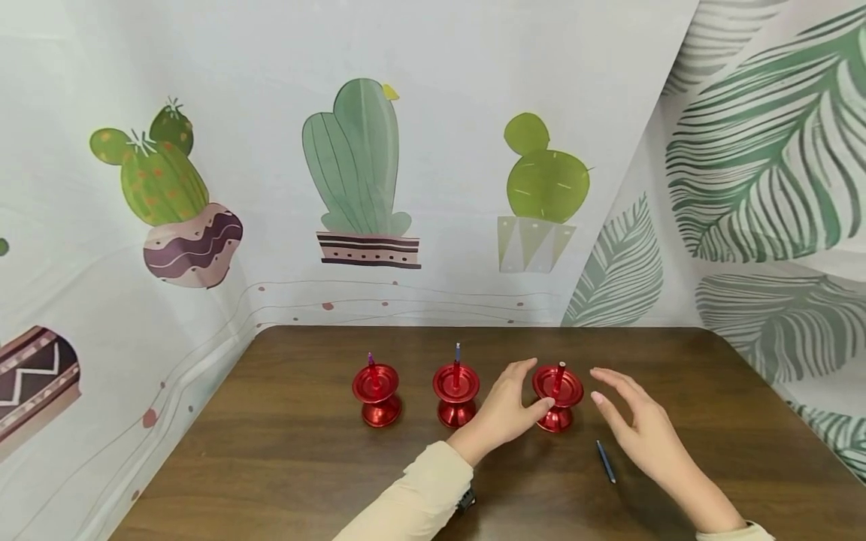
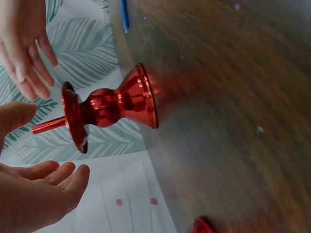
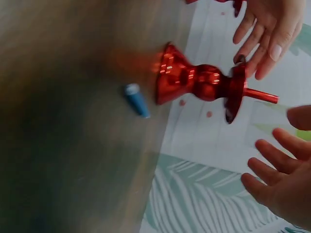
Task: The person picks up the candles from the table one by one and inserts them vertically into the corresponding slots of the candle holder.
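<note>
Three shiny red candle holders stand upright in a row on the table. My left hand [image 1: 506,406] and my right hand [image 1: 639,424] are on either side of the right candle holder [image 1: 558,394], fingers spread and relaxed. This holder carries a red tube [image 2: 48,124] with nothing rising from its top. In the left wrist view, the left thumb and fingers are near its dish, with a gap between. A slim blue stick [image 1: 605,461] lies on the table in front of the right hand.
The middle candle holder [image 1: 456,385] has a thin blue stick in its tube, and the left candle holder [image 1: 376,387] a purple one. Behind the brown wooden table [image 1: 291,458] hangs a white cloth [image 1: 446,150] printed with cacti and leaves.
</note>
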A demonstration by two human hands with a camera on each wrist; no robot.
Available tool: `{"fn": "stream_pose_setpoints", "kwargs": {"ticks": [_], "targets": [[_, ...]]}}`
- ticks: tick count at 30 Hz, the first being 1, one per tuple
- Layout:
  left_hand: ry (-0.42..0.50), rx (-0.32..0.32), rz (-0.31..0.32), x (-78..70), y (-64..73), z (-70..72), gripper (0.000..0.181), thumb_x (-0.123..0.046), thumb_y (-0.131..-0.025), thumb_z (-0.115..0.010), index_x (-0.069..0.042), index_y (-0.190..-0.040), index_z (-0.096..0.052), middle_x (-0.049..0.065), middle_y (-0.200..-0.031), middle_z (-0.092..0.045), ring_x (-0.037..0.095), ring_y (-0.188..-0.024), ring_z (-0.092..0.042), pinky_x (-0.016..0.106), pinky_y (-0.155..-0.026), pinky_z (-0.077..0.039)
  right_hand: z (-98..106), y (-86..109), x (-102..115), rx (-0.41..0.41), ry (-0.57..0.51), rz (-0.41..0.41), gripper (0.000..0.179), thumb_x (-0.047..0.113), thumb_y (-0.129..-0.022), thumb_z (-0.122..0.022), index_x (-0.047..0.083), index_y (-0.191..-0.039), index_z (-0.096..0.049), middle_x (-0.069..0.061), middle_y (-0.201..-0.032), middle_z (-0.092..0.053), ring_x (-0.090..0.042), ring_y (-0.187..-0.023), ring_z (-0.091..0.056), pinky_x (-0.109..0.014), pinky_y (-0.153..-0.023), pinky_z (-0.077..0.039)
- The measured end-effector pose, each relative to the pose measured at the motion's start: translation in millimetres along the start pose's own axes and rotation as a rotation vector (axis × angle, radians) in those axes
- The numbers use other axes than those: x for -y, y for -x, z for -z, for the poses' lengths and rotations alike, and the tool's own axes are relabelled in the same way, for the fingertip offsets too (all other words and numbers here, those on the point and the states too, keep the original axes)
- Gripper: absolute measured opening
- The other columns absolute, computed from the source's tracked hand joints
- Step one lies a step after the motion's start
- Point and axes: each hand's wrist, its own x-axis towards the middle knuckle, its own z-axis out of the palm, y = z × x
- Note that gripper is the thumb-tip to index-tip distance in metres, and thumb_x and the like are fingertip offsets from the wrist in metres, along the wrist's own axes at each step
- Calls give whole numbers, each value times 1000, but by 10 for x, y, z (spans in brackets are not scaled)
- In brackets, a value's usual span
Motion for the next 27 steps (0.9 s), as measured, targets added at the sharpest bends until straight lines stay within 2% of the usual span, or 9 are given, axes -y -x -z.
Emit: {"fn": "stream_pose_setpoints", "kwargs": {"ticks": [1,3,5,11,16,20,27], "targets": [[-4,7,11,1,-17,-17,65,-26,-90,-67,-6,-145,-38,8,-144,-43,21,-132,-43,36,-104,-41,-4,22,-20,32,12,2,36,9,-93,-63,5,-128,-57,-16,-128,-57,-26,-122,-51,-31,-100,-43],[-17,18,26,3,-47,-45,68,-27,-90,-68,-6,-146,-37,8,-145,-42,21,-133,-42,36,-105,-41,-21,61,-56,87,28,4,38,10,-92,-64,2,-129,-56,-22,-130,-54,-44,-119,-49,-55,-94,-44],[-32,29,36,6,-78,-71,70,-28,-89,-69,-6,-146,-36,9,-146,-41,22,-133,-41,35,-105,-40,-41,89,-90,129,28,4,40,11,-92,-65,-2,-128,-54,-27,-131,-51,-52,-121,-44,-69,-86,-39],[-44,44,65,3,-146,-121,73,-30,-87,-72,-5,-146,-36,9,-146,-41,21,-133,-42,33,-103,-42,-78,141,-154,214,112,-7,46,12,-88,-69,-9,-126,-54,-34,-130,-50,-59,-122,-38,-74,-89,-33],[-56,51,76,19,-179,-164,74,-31,-85,-74,-3,-144,-38,10,-142,-45,19,-128,-47,28,-99,-45,-102,197,-200,317,205,-76,51,18,-88,-70,-11,-126,-53,-36,-131,-48,-59,-123,-38,-76,-90,-30],[-96,61,59,42,-192,-193,76,-34,-83,-75,-1,-142,-41,12,-137,-49,19,-125,-49,27,-98,-45,-103,215,-224,376,255,-117,52,20,-88,-70,-12,-126,-54,-37,-131,-47,-59,-123,-38,-74,-92,-30],[-149,59,65,37,-207,-204,74,-38,-82,-76,-1,-139,-45,10,-131,-53,18,-121,-51,26,-97,-46,-72,216,-260,482,300,-189,53,25,-88,-69,-13,-123,-56,-38,-130,-47,-59,-123,-37,-73,-92,-31]]}}
